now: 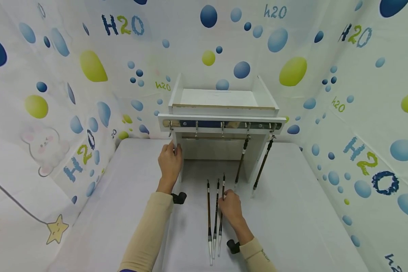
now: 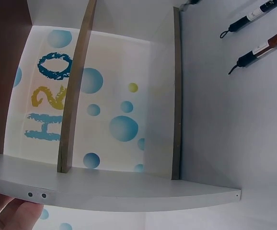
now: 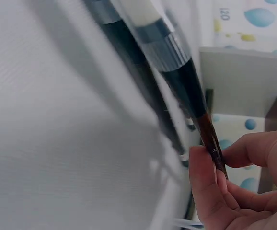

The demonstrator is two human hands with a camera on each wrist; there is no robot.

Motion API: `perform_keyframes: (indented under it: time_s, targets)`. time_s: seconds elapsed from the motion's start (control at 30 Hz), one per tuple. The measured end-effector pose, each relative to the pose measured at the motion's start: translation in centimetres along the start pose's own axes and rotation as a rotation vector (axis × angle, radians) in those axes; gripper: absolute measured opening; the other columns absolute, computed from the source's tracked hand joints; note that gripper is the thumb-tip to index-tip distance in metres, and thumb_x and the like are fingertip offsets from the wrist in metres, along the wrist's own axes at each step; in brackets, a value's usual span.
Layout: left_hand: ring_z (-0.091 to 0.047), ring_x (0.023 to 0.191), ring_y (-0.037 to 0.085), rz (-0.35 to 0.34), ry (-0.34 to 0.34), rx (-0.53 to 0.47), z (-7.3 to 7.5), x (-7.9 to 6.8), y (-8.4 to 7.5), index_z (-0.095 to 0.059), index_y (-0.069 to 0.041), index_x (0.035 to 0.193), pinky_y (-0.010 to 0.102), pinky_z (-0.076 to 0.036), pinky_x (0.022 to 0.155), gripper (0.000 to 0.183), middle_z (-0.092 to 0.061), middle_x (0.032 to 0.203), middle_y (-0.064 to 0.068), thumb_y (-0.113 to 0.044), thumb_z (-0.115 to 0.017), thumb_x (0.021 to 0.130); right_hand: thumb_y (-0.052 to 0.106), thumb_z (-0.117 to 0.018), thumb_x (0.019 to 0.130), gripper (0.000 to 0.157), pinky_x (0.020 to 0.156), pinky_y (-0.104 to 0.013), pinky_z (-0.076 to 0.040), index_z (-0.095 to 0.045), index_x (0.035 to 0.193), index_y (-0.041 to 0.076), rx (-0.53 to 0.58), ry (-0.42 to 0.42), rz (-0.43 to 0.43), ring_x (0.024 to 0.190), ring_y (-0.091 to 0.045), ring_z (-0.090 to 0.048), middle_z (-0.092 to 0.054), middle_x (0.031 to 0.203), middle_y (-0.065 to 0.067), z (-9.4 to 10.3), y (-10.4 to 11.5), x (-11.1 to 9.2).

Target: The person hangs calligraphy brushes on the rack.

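In the centre of the head view, the left hand [image 1: 170, 160] holds the left side panel of the white rack [image 1: 221, 110], fingers bent about its edge; in the left wrist view the thumb and fingertips are cut off at lower left. Below centre, the right hand [image 1: 230, 206] pinches the brown-handled brush [image 1: 220, 224] between thumb and fingers, with little gap between them. Those fingers hide part of its handle, and its pale tip runs out of the right wrist view's top edge; whether it is clear of the white table [image 1: 302, 230] is hard to tell. Just left of it lie the middle brush [image 1: 216, 217] and the left brush [image 1: 209, 217], whose handle ends alone enter the left wrist view, at upper right. Right of centre, the inner hanging brush [image 1: 240, 162] and outer hanging brush [image 1: 263, 163] hang from hooks [image 1: 222, 129], their clear tips faint against the white. Lettering on the pinched handle is too small to read.
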State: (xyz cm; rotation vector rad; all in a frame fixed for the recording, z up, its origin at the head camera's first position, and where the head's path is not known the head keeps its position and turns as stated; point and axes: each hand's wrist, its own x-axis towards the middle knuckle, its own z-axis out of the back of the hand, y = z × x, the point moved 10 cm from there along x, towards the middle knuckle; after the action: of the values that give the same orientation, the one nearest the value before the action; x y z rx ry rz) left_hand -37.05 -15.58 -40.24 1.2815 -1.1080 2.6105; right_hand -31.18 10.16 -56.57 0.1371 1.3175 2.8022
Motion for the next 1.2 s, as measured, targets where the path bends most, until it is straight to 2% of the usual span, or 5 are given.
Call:
perform_keyframes:
  time_s: [0.17,0.47,0.63,0.83,1.2]
  targets:
    - [-0.07,0.075,0.037,-0.004,-0.011,0.001,0.1,-0.1,0.0,-0.07,0.004,0.111,0.052,-0.056,0.062,0.024,-0.066,0.084,0.024,-0.013,-0.064,0.096,0.002,-0.06,0.088,0.034,0.038,-0.02,-0.027,-0.062,0.117,-0.016,0.013,-0.029,0.036,0.042,-0.006,-0.035,-0.05,0.056,0.0,1.3,1.8,-0.3]
    - [-0.069,0.074,0.036,0.002,0.002,0.015,-0.2,0.0,0.0,-0.07,0.002,0.11,0.052,-0.055,0.061,0.022,-0.065,0.083,0.023,-0.014,-0.063,0.097,0.007,-0.064,0.09,0.029,0.042,-0.018,-0.039,-0.065,0.114,-0.009,0.013,-0.13,0.124,0.052,-0.008,-0.05,-0.067,0.083,-0.013,4.2,5.0,-1.0]
    - [-0.069,0.073,0.037,0.002,-0.006,0.005,-0.1,0.0,0.0,-0.07,0.003,0.11,0.052,-0.054,0.061,0.023,-0.065,0.083,0.023,-0.014,-0.064,0.096,0.006,-0.063,0.089,0.028,0.04,-0.018,-0.038,-0.065,0.113,-0.01,0.042,-0.185,0.179,0.051,-0.008,-0.05,-0.066,0.081,-0.012,5.9,6.9,-1.8]
    - [-0.07,0.076,0.037,0.002,-0.011,0.014,-0.1,0.0,0.2,-0.07,0.003,0.11,0.052,-0.055,0.063,0.023,-0.065,0.085,0.023,-0.015,-0.062,0.098,0.005,-0.065,0.088,0.026,0.05,-0.017,-0.047,-0.066,0.111,-0.008,0.02,-0.263,0.268,0.067,-0.014,-0.064,-0.065,0.083,-0.011,7.6,9.1,-2.7]
    - [-0.069,0.074,0.037,0.022,0.013,-0.001,-0.2,-0.1,0.4,-0.07,0.002,0.108,0.052,-0.055,0.062,0.022,-0.064,0.083,0.022,-0.016,-0.06,0.099,0.002,-0.064,0.089,0.024,0.059,-0.023,-0.054,-0.063,0.112,-0.006,0.08,-0.291,0.31,0.073,-0.018,-0.066,-0.064,0.088,-0.013,9.5,11.4,-2.9]
